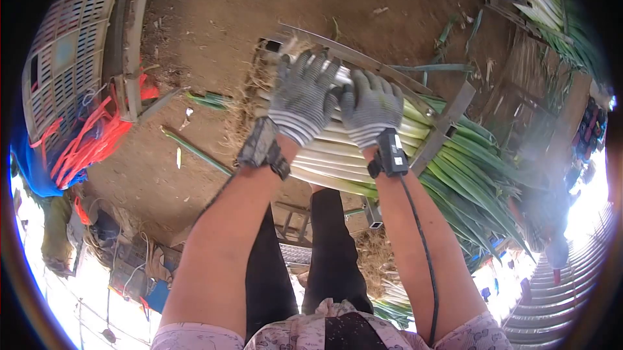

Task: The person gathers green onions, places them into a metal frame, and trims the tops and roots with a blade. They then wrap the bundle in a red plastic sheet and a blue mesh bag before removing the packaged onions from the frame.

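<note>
A large bundle of leeks lies across a metal frame, with roots to the left and green leaves to the right. My left hand, in a grey striped knit glove, rests on the white stems near the roots with its fingers spread. Close beside it, my right hand in a matching glove lies on the stems, its fingers slightly bent and a little apart. The thumbs are near each other. Stems under both palms are hidden.
A plastic crate stands at the left, with red plastic strips hanging beside it. More leeks lie at the upper right. Loose leaves are scattered on the dirt floor. A black cable runs along my right forearm.
</note>
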The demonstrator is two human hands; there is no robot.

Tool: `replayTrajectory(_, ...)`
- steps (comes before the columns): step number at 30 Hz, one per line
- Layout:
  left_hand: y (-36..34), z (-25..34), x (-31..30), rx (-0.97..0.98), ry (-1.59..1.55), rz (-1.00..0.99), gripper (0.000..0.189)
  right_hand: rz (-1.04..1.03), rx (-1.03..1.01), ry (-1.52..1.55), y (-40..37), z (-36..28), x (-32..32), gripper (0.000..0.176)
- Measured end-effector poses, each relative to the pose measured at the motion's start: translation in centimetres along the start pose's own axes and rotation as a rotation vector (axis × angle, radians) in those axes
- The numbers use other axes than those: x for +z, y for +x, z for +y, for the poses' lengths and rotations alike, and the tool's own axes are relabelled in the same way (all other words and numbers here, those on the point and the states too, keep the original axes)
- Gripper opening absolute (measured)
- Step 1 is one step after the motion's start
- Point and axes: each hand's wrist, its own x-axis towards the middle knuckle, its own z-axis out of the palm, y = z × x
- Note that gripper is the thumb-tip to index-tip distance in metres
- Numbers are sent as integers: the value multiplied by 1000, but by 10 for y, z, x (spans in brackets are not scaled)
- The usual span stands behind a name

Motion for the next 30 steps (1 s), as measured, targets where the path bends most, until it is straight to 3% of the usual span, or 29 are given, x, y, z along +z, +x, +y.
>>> replayTrajectory(3,-34,15,-24,-43,-81,36,53,4,-34,-22,2,-1,1,32)
replayTrajectory(7,-73,-28,-9,53,-19,-32,56,1,-14,-46,3,-7,-1,30)
replayTrajectory(18,-69,-26,-1,16,-153,-37,58,16,-66,-84,2,-11,1,32)
replayTrajectory(24,-72,-39,-23,-13,-294,-22,56,-159,-45,-99,7,-15,-5,31)
replayTrajectory(27,-99,-73,-38,-151,-521,206,53,-472,231,226,39,25,4,35)
replayTrajectory(30,-142,-135,-34,-478,-655,461,50,-531,491,618,102,37,14,35)
